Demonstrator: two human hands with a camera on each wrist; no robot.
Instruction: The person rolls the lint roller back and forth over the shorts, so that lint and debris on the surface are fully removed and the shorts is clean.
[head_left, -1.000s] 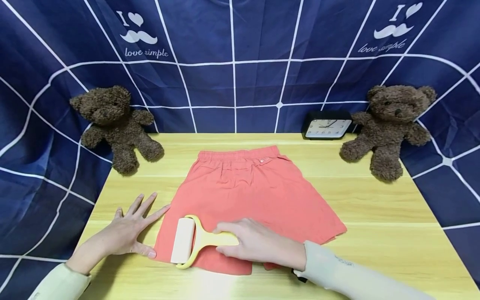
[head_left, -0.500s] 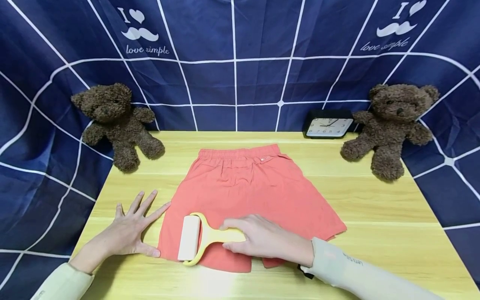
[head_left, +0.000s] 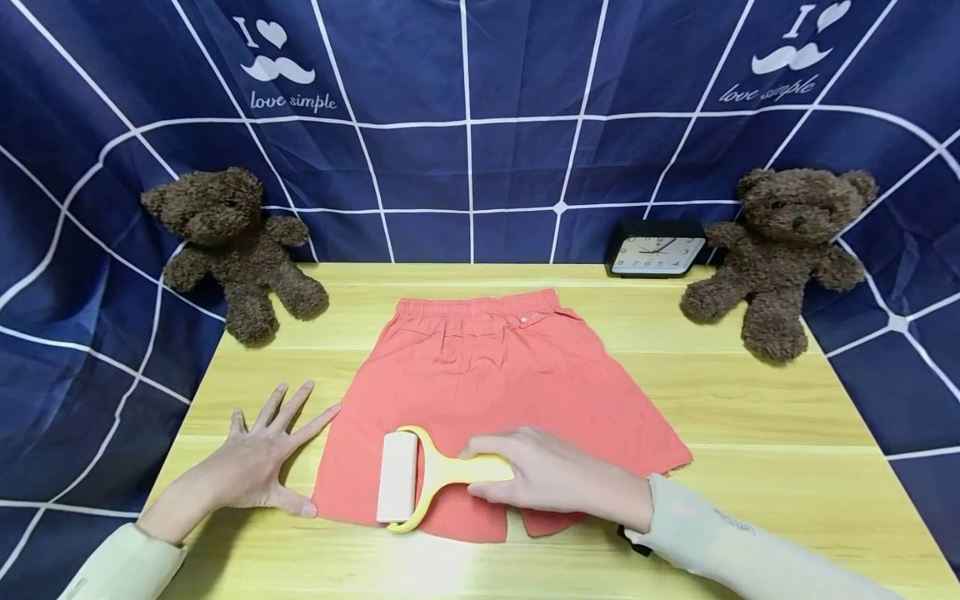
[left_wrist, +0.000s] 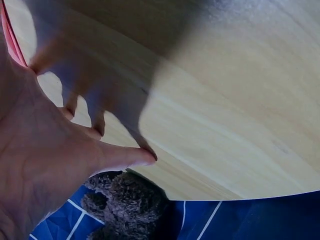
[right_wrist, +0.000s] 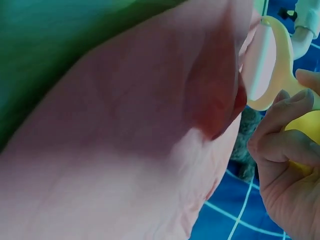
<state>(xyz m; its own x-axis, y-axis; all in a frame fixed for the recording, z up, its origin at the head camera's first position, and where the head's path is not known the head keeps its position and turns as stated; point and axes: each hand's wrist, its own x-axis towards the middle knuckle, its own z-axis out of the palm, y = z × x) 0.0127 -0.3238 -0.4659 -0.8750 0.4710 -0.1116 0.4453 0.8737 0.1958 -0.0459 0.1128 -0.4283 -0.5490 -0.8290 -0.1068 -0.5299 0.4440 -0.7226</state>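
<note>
A pair of coral-red shorts (head_left: 495,392) lies flat on the wooden table, waistband toward the back. My right hand (head_left: 536,467) grips the yellow handle of a lint roller (head_left: 442,477), whose white roll rests on the lower left leg of the shorts. The right wrist view shows fingers curled round that handle, with the lint roller (right_wrist: 282,75) at the right edge. My left hand (head_left: 251,462) rests spread on the table, its thumb and a fingertip at the left edge of the shorts. In the left wrist view the left hand (left_wrist: 45,145) has its fingers extended.
Two brown teddy bears sit at the back corners, the left bear (head_left: 236,250) and the right bear (head_left: 780,258). A black alarm clock (head_left: 655,250) stands beside the right one. Navy cloth (head_left: 420,167) with white lines hangs behind the wooden table (head_left: 780,500).
My right hand has drawn the lint roller rightward across the lower left leg of the shorts. The left hand has stayed almost in place.
</note>
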